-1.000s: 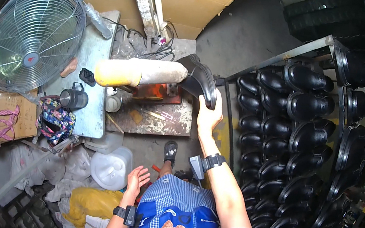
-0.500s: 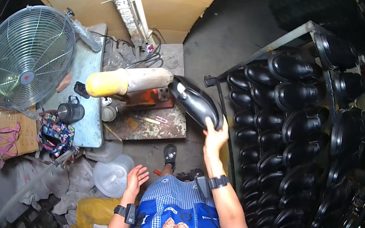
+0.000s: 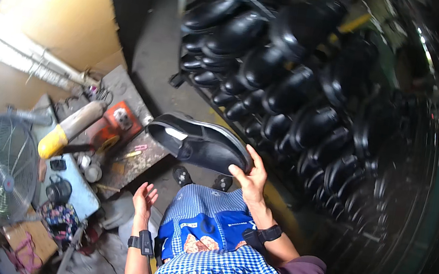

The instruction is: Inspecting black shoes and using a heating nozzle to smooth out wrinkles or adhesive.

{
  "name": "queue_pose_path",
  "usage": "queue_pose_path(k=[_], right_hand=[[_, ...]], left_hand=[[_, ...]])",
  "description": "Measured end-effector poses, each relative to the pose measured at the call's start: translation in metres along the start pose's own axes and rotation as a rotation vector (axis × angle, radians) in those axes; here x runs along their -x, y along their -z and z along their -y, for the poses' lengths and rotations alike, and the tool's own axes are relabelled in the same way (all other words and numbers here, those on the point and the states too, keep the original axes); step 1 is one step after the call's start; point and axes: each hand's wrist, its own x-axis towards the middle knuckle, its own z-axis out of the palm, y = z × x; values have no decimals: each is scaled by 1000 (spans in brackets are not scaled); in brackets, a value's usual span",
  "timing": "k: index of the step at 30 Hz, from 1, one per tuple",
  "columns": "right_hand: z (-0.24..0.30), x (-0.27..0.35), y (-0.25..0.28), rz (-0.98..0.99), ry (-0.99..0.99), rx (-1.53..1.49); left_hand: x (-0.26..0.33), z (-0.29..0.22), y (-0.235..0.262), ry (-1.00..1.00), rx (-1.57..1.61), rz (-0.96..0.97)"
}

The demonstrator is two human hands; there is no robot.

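Note:
A black shoe is gripped at its toe end by my right hand, thumb on one side and fingers on the other. It is held in the air, its opening and pale inner label showing, its heel end pointing left toward the workbench. Lower and to the left, my left hand has its fingers apart and holds nothing. On the bench stands a machine with a grey and yellow cylinder beside an orange-red block.
A tall rack packed with black shoes fills the far and right side. At the left are a wire-caged fan, a light blue tabletop with a dark mug, a floral bag and a cardboard box.
My view has swung right toward the rack. The shoe has come away from the cylinder's end and turned so its opening shows. My left hand stays free.

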Motion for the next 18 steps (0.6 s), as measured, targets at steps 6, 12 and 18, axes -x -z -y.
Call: queue_pose_path(k=[6, 12, 18], right_hand=[[46, 20, 42, -94, 80, -26], [120, 54, 121, -212, 115, -101], [197, 135, 239, -737, 689, -577]], left_hand=[[5, 6, -48, 3, -126, 107], [10, 22, -86, 90, -172, 252], [-7, 42, -90, 190, -304, 367]])
